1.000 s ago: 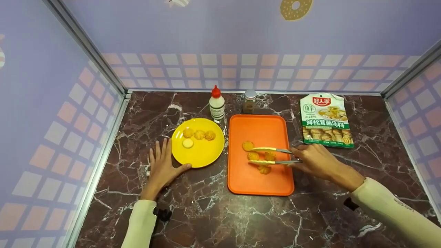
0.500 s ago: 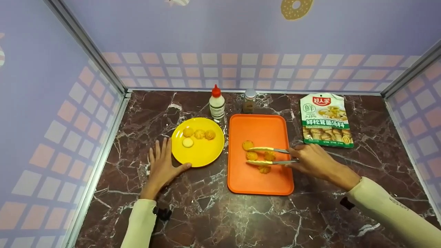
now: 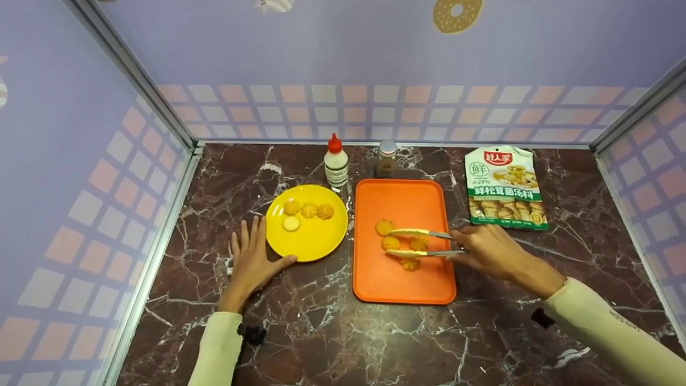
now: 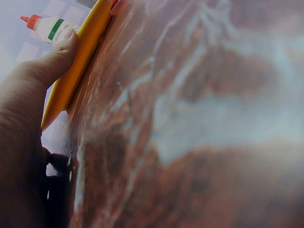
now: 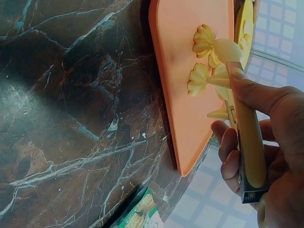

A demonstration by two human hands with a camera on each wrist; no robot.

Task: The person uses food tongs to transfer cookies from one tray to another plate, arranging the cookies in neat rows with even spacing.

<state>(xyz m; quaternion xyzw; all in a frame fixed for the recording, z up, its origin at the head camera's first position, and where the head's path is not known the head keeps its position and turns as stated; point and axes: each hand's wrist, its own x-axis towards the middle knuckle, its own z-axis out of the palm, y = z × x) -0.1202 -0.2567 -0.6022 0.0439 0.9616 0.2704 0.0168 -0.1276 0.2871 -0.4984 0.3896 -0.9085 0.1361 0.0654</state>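
Observation:
My left hand [image 3: 252, 268] lies beside the yellow plate [image 3: 316, 241] with fingers spread, its thumb on the rim. Several butter cookies [image 3: 309, 210] are on that plate, one of them paler and smooth. In the right wrist view, my right hand [image 5: 280, 114] grips metal food tongs [image 5: 251, 152] with yellow tips. The tong arms stand apart over the orange tray [image 3: 375, 279]. A swirled cookie [image 3: 390, 243] lies between the tips, not visibly pinched. More cookies lie around it, one round [image 3: 384, 227] above the tongs and one [image 3: 411, 265] below, partly covered.
Behind the plate stands a red-capped squeeze bottle [image 3: 336, 163]. A small grey-lidded jar [image 3: 386, 160] stands behind the tray. A green and white food pouch [image 3: 506, 187] lies beyond my right hand. Walls [image 3: 343, 53] enclose the marbled tabletop [image 3: 321, 343] at back and sides.
The tongs shifted slightly left, then a little back. The swirled cookie between their tips moved slightly left. My left hand and the plate stayed in place.

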